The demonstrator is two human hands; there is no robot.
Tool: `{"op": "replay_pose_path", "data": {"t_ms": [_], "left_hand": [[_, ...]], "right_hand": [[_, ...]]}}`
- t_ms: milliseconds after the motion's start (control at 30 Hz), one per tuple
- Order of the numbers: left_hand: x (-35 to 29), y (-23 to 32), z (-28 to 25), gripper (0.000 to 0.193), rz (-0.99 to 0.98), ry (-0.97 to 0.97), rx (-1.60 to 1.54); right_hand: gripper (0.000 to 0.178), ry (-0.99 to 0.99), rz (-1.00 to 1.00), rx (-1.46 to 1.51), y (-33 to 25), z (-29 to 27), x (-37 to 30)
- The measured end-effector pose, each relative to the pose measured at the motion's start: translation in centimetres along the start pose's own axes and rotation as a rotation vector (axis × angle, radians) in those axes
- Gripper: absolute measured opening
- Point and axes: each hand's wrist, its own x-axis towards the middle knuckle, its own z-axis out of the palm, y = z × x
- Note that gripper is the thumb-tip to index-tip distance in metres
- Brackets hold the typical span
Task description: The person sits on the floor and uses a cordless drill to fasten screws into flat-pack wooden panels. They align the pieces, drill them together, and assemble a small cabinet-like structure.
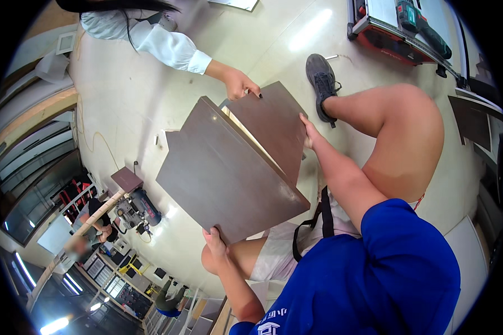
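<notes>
Two dark brown boards meet at an angle in front of me, with a pale strip showing along the gap between them. My left hand is closed on the near edge of the larger board, its thumb on the face and the other fingers mostly hidden underneath. Against the right edge of the smaller board, my right hand is closed, fingers partly out of sight behind it. Another person's hand, from a white sleeve, touches that smaller board's far edge. A notch shows in the larger board's far left side.
A table saw with a green power tool on it stands at far right. At left, a compressor-like machine sits on the pale floor. Two more people are in the background at lower left. My bent leg is right of the boards.
</notes>
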Motion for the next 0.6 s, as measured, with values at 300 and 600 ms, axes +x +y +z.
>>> {"op": "replay_pose_path", "data": {"t_ms": [300, 600], "left_hand": [[0.8, -0.5, -0.5, 0.085, -0.001, -0.036, -0.031], [1.3, -0.5, 0.1, 0.081, -0.001, -0.038, -0.061]], "right_hand": [[0.061, 0.045, -0.017, 0.005, 0.1, 0.4, -0.6], [0.059, 0.024, -0.034, -0.009, -0.1, 0.4, -0.5]]}}
